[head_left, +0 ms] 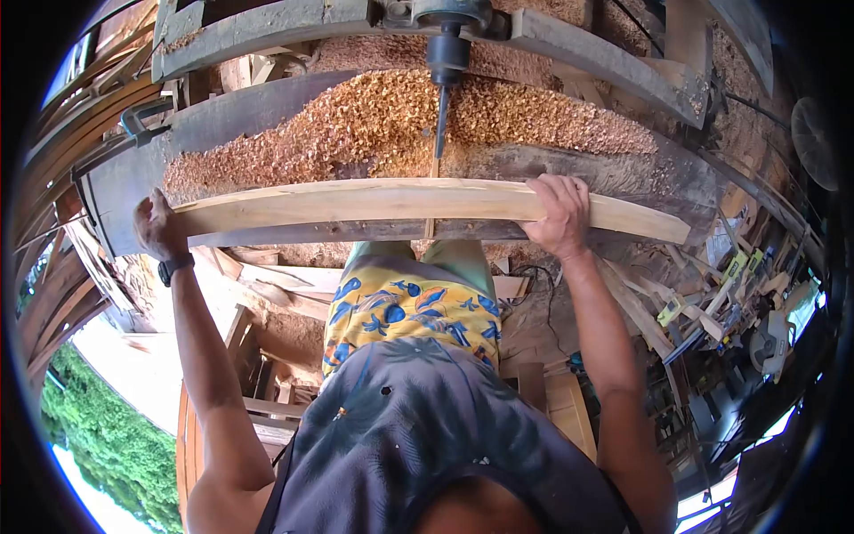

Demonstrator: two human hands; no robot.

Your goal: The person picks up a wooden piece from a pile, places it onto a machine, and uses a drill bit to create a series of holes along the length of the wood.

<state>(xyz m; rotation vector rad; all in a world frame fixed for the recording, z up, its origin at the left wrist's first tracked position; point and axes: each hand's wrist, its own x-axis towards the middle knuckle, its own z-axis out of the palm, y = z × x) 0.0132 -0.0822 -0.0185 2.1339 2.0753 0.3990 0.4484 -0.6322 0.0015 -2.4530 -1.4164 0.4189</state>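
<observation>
- Head view: a long, flat, pale wooden board (374, 203) lies left to right along the near part of a dark, wide wooden bench (258, 102), directly in front of the person.
- The left hand (160, 230) is clamped on the board's left end. The right hand (559, 214) grips it well to the right, fingers over the far edge; the right end runs on past that hand.
- The hands are well apart, with the board's long axis spanning them.
- A slim grey metal drill bit (441, 120), under a dark cylindrical chuck (448, 55), points toward the board's far edge from the far side. It sits between the hands sideways, nearer the right one.
- Tip and edge appear just apart; their height difference I cannot tell.
- A heap of orange-brown wood shavings (356, 116) lies beyond the board, around the bit.
</observation>
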